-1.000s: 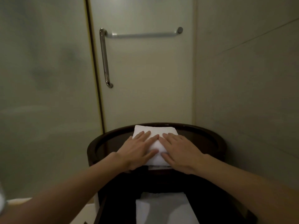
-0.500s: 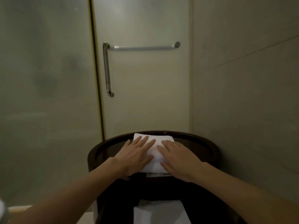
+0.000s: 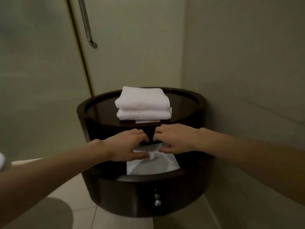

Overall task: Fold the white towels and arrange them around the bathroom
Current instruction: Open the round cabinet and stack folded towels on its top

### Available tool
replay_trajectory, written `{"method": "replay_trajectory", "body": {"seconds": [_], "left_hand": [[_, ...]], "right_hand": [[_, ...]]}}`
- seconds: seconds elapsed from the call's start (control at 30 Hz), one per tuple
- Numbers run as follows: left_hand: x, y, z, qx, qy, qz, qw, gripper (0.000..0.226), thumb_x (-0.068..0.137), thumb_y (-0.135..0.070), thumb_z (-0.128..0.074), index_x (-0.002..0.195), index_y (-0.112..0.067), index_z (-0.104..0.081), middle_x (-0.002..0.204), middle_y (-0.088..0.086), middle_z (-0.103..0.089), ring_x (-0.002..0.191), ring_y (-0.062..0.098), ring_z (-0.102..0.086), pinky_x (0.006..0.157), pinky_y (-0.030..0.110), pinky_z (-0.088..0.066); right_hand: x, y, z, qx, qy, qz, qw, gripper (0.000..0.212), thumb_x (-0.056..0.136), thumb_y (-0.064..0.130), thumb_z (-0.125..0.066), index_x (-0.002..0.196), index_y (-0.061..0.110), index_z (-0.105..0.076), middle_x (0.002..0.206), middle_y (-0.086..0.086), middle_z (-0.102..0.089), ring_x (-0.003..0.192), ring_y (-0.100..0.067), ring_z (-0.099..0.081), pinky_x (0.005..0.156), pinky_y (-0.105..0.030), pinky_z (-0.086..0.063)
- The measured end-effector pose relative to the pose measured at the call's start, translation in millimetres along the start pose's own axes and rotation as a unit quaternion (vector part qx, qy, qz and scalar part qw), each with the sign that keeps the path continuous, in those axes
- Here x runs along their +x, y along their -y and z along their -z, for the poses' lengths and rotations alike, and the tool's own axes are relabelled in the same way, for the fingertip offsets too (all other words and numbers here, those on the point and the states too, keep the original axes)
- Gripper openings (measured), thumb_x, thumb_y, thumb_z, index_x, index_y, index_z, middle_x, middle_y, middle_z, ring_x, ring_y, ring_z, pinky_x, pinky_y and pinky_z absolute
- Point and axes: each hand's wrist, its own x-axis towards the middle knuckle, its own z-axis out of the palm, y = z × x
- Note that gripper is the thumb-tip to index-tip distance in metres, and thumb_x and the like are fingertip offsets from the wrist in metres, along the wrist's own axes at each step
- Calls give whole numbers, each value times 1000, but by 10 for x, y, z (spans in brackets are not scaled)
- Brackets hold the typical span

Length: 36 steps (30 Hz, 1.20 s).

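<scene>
Two folded white towels (image 3: 143, 103) lie stacked on the top of a round dark wooden stand (image 3: 189, 103). Below them, on the stand's lower shelf, lies a flat white towel (image 3: 153, 166). My left hand (image 3: 127, 146) reaches into that shelf and pinches the towel's near edge between thumb and curled fingers. My right hand (image 3: 175, 140) is beside it, fingers curled over the same towel's far edge with the thumb under it. Both hands are below the top stack and apart from it.
The stand sits in a corner, with a wall (image 3: 247, 63) on the right and a frosted glass shower door (image 3: 132, 47) with a metal handle (image 3: 87, 27) behind. A drawer front with metal knobs (image 3: 156, 199) is at the stand's base. Tiled floor (image 3: 79, 204) lies left.
Both hands have left the top of the stacked towels and dropped to the lower shelf, where they now take hold of the flat towel. The camera has tilted down.
</scene>
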Motion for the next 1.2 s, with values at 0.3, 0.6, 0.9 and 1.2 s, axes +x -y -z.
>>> {"method": "replay_trajectory", "body": {"seconds": [0.3, 0.6, 0.9, 1.2], "left_hand": [[111, -191, -342, -64, 210, 40, 975, 59, 84, -37, -61, 140, -33, -39, 139, -2, -45, 123, 18, -45, 103, 33, -40], [215, -265, -555, 9, 225, 14, 974, 54, 95, -31, -49, 145, -31, -28, 139, 13, -34, 125, 32, -41, 106, 42, -33], [215, -143, -402, -83, 135, 2, 987, 34, 79, -30, -68, 112, -23, -64, 107, -1, -66, 98, 16, -61, 86, 36, -50], [190, -8, -186, -148, 80, 26, 985, 30, 72, -26, -65, 102, -22, -69, 90, -3, -71, 81, 10, -64, 75, 32, -53]], "right_hand": [[90, 117, -310, 144, 177, -47, 972, 34, 82, 49, -67, 110, 30, -62, 102, 7, -59, 89, -9, -49, 79, -30, -47], [203, 161, -470, 151, 265, -47, 951, 39, 84, 25, -67, 120, 27, -52, 122, -3, -44, 109, -23, -48, 94, -39, -45], [167, 127, -482, 184, 219, -58, 956, 51, 84, 32, -68, 127, 23, -42, 120, -5, -41, 105, -19, -44, 82, -32, -35], [69, 99, -370, 212, 122, -75, 967, 46, 79, 34, -71, 117, 24, -47, 109, 3, -56, 93, -15, -55, 73, -29, -46]]}}
